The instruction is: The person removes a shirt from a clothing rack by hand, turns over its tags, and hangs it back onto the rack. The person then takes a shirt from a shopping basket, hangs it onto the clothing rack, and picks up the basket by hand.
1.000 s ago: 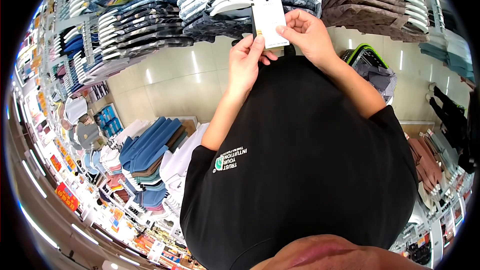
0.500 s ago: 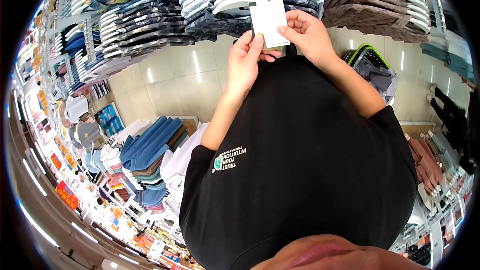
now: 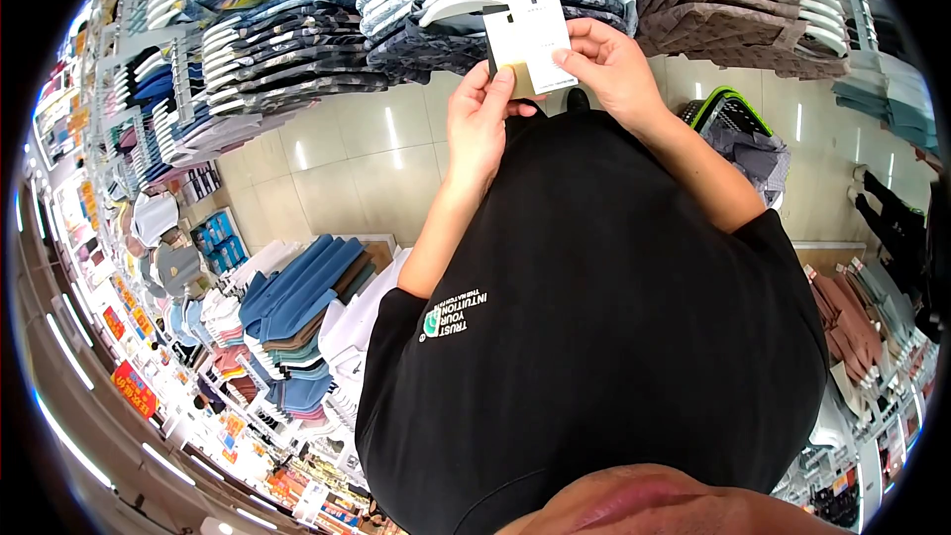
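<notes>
Two clothing hang tags are held up before me, in front of the rack. The white price tag [image 3: 541, 38] is printed with small text and has a slot near its top. Behind it and to its left shows a second tag [image 3: 513, 79], dark above and tan below. My left hand [image 3: 478, 127] is closed, pinching the tan part under its thumb. My right hand [image 3: 616, 71] is also closed, with its thumb on the white tag's right edge and its fingers behind. Patterned shirts on white hangers [image 3: 471, 5] hang just beyond the tags.
More hanging shirts stand at the back left [image 3: 287, 59] and brown ones [image 3: 743, 10] at the back right. A shopping basket [image 3: 731, 99] with a green rim and grey clothing in it is on the right. Folded blue garments [image 3: 302, 282] lie to the left. Another person's legs [image 3: 887, 213] show far right.
The tags have spread apart: my left hand has shifted slightly left with the rear tag, so more of its tan face shows. My right hand has barely moved.
</notes>
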Tool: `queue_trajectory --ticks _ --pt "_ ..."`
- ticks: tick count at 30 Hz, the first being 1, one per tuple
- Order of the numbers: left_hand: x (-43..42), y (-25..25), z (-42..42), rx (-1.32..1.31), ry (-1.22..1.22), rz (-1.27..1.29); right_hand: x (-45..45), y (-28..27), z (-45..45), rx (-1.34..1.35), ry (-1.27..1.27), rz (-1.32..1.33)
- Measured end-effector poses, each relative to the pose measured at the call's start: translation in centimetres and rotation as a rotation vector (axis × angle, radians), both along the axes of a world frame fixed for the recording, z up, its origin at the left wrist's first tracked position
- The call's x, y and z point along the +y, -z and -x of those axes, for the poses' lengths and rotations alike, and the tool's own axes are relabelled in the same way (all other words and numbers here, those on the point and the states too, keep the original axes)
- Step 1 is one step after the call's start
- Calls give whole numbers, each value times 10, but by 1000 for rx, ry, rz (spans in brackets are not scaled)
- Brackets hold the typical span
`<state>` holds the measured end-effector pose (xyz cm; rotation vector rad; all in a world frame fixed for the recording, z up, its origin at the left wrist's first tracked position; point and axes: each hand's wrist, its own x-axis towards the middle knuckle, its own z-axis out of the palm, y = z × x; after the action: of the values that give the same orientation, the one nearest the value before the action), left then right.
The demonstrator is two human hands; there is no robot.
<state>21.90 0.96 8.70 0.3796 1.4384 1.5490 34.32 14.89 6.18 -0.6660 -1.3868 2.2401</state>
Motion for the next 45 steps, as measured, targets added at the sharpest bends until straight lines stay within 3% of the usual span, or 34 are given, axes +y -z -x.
queue_trajectory --ticks 13,38,45 --pt "-3 1 -2 11 -184 -39 -1 9 1 12 -42 55" --pt "1 2 0 -153 -145 -96 3 11 2 42 -28 70" --pt "-1 3 -2 4 -177 -50 1 15 5 83 -12 41"
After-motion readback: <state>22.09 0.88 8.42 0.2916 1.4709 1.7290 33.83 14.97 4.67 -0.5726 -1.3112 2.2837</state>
